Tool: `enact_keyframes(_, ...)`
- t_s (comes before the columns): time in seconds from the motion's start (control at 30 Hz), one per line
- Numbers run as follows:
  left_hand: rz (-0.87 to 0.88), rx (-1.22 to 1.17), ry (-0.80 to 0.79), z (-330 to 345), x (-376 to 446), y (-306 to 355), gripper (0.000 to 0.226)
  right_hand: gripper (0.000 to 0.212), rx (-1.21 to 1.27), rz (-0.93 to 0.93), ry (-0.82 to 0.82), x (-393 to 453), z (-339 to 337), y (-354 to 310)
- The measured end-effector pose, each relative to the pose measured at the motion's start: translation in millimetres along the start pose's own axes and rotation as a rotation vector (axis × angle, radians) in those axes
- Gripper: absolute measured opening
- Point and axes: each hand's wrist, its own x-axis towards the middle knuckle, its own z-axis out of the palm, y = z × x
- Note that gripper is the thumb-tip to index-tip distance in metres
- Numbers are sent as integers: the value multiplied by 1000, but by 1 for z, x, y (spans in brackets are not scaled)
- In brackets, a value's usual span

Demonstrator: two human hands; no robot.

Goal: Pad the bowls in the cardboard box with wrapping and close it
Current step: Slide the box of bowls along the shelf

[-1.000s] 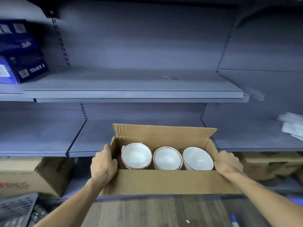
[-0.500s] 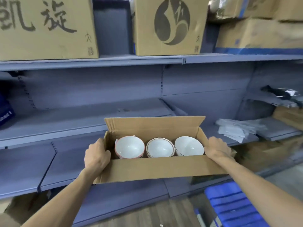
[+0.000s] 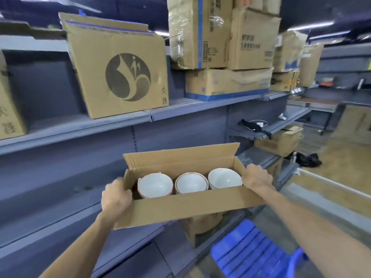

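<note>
An open, long cardboard box [image 3: 188, 207] is held in the air in front of grey shelving. My left hand [image 3: 115, 196] grips its left end and my right hand [image 3: 257, 176] grips its right end. Inside, three white bowls sit in a row: a pink-rimmed bowl [image 3: 155, 186] on the left, a brown-rimmed stack [image 3: 190, 183] in the middle, a plain white bowl [image 3: 224, 178] on the right. The back flap stands up. No wrapping shows inside the box.
Grey metal shelves [image 3: 80, 125] run along the left. Large cardboard cartons [image 3: 120, 69] stand on the upper shelf. A blue plastic crate [image 3: 247, 251] sits on the floor below the box. More cartons [image 3: 281, 141] and a black item lie to the right.
The box has been lifted off the lower shelf and carried up and to the right, both hands still gripping its ends. The view has swung up toward the upper shelves.
</note>
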Motion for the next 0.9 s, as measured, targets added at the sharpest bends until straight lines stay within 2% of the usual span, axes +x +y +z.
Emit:
enact_keyframes(0.13,61,-43,-48,31,32,46,22,17,-25,88,50,25,-17,28)
enact_keyframes(0.33,145,-95,-123,87,74,112,16,7,-83,178,77,78,-27,68)
enact_keyframes(0.5,139,-117,-133,145,119,162,21,6,-101,186,86,152,-21,87)
enact_keyframes(0.77,78,-101,-52,214,205,199,24,5,-67,95,54,282,8,69)
enact_keyframes(0.9,10,-64,-41,240,241,189,31,18,-51,63,30,336,43,47)
